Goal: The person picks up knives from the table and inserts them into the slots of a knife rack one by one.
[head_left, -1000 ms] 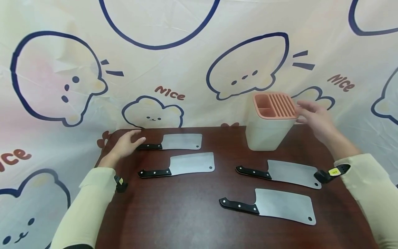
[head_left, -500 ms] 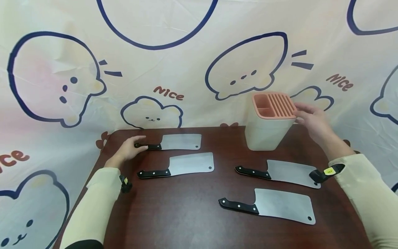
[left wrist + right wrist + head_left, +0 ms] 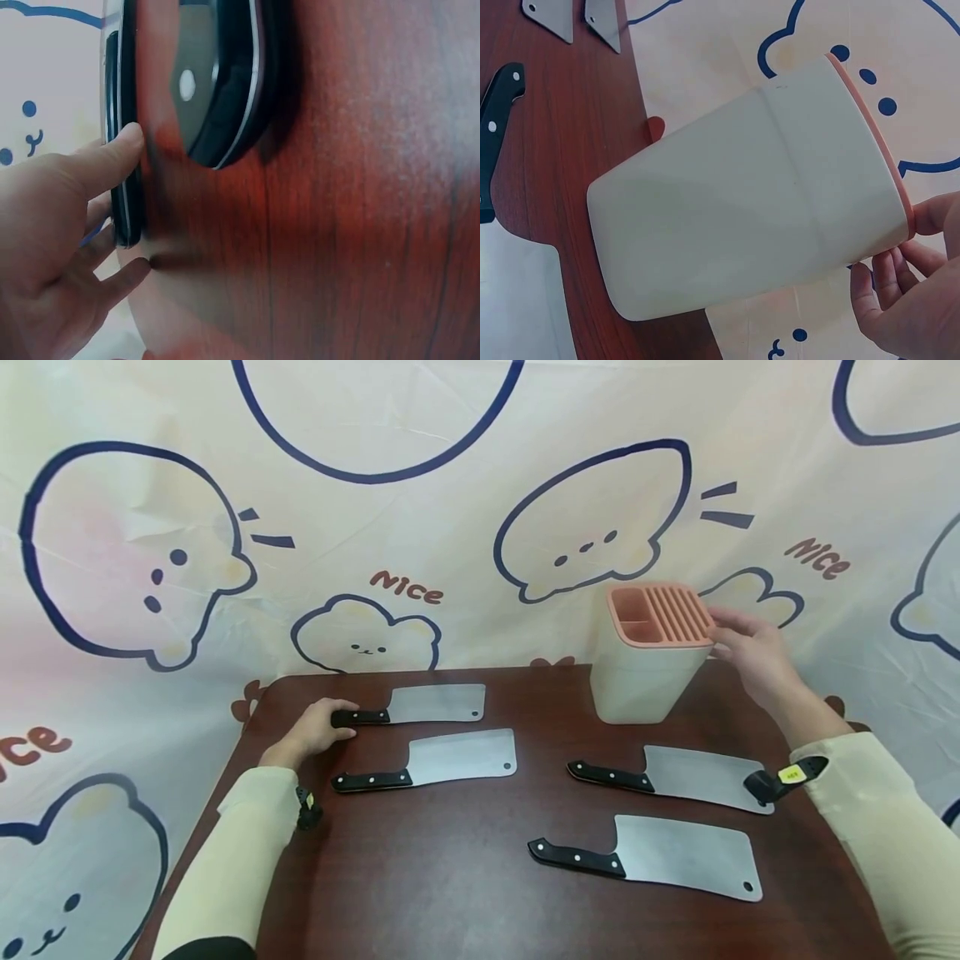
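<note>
My left hand [image 3: 315, 728] is at the handle of the far left cleaver [image 3: 438, 702], which lies flat with its blade toward the right. In the left wrist view, the thumb lies on the near side of the black handle [image 3: 129, 199] and other fingers reach round its far side. My right hand [image 3: 753, 656] holds the upper right edge of a cream knife holder [image 3: 637, 685] with a pink slotted top [image 3: 678, 614]. The right wrist view has the thumb at the pink rim [image 3: 877, 142] and curled fingers [image 3: 885, 277] against the side wall.
A second cleaver [image 3: 463, 753] lies just in front of the far left one. Two more cleavers, one [image 3: 701, 778] behind the other [image 3: 686, 857], lie at the right. A printed cloth [image 3: 450, 510] hangs behind the brown table [image 3: 420, 877].
My left hand has come right and down onto the far left cleaver's handle. My right hand has moved slightly left against the holder's rim. The cleavers stay in place.
</note>
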{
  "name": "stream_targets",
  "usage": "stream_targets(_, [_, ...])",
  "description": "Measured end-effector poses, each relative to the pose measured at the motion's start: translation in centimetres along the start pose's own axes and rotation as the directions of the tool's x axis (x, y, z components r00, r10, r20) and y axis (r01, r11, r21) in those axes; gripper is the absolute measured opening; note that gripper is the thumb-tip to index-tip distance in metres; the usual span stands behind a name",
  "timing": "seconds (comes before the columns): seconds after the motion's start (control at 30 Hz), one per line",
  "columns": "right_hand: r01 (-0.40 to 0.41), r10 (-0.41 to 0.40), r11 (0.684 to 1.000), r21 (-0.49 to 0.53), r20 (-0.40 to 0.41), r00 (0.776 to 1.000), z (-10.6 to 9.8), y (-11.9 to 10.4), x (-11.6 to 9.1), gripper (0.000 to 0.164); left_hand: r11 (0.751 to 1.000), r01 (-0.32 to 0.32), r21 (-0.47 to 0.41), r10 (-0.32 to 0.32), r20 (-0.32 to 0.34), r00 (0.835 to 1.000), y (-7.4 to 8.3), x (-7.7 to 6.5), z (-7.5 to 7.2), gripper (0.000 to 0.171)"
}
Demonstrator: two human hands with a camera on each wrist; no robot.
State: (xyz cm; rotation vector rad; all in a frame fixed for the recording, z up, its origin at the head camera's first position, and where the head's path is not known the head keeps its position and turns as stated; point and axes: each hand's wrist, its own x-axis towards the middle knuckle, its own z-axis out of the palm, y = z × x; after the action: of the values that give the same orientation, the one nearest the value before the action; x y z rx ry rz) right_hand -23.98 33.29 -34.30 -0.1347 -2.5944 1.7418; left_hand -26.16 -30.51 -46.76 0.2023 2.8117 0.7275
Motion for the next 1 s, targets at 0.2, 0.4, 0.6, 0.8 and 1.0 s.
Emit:
stream_targets(0.2, [-0.002, 0.002, 1.0, 0.018, 0.002, 1.0, 0.1, 0.1, 0.1, 0.062, 0.999, 0.048, 0.001, -0.048, -0.028, 0.998, 0.0, 0.1, 0.3, 0.037])
stream_targets(0.4, [0.001, -0.001, 1.0, 0.01, 0.001, 1.0, 0.0, 0.1, 0.1, 0.063, 0.999, 0.048, -0.002, -0.048, -0.019, 0.999, 0.0, 0.0, 0.0, 0.032])
stream_targets(0.6, [0.003, -0.003, 1.0, 0.005, 0.0, 1.0, 0.0, 0.1, 0.1, 0.063, 1.0, 0.006, -0.004, -0.006, -0.014, 1.0, 0.0, -0.7, -0.9, 0.031])
stream_targets(0.8, [0.0, 0.0, 1.0, -0.014, -0.001, 1.0, 0.0, 0.1, 0.0, 0.065, 0.999, -0.041, -0.004, 0.041, -0.035, 0.999, 0.6, -1.7, -2.2, 0.03])
stream_targets(1.0, [0.0, 0.0, 1.0, -0.006, -0.008, 1.0, 0.0, 0.2, 0.1, 0.064, 0.995, -0.098, -0.024, 0.096, -0.064, 0.993, 1.6, -2.5, -4.2, 0.035])
